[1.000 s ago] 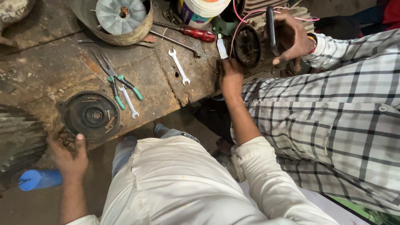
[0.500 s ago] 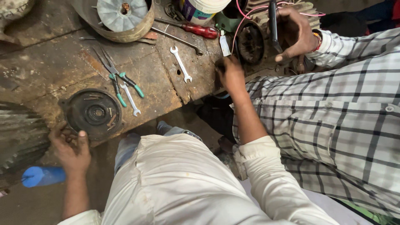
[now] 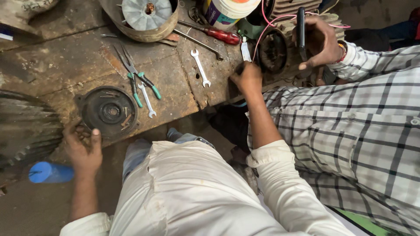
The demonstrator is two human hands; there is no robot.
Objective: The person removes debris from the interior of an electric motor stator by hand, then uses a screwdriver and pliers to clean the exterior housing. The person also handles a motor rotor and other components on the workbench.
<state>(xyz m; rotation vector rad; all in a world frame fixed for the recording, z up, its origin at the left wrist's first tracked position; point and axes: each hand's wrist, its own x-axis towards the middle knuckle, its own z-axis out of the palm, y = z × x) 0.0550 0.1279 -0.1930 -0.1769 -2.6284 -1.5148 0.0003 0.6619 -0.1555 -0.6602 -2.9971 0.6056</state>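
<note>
My left hand (image 3: 84, 148) rests with spread fingers on the front edge of a worn metal bench (image 3: 65, 65), just below a black round motor end cover (image 3: 109, 111). My right hand (image 3: 247, 78) reaches to the bench's right end, its fingers curled against the open face of an electric motor (image 3: 272, 50) with pink wires (image 3: 267, 26). Whether it grips anything is hidden. Another person in a checked shirt (image 3: 350, 126) holds a dark phone (image 3: 301, 28) beside the motor.
On the bench lie green-handled pliers (image 3: 139, 81), two small open-ended spanners (image 3: 200, 67) (image 3: 146, 99), a red-handled screwdriver (image 3: 216, 34), a metal rotor in a round housing (image 3: 144, 15) and a white tub (image 3: 229, 9). A blue cylinder (image 3: 50, 172) lies on the floor at left.
My right hand has shifted slightly closer to the motor's face. My left hand stays on the bench edge. The other person's hand keeps the phone by the motor.
</note>
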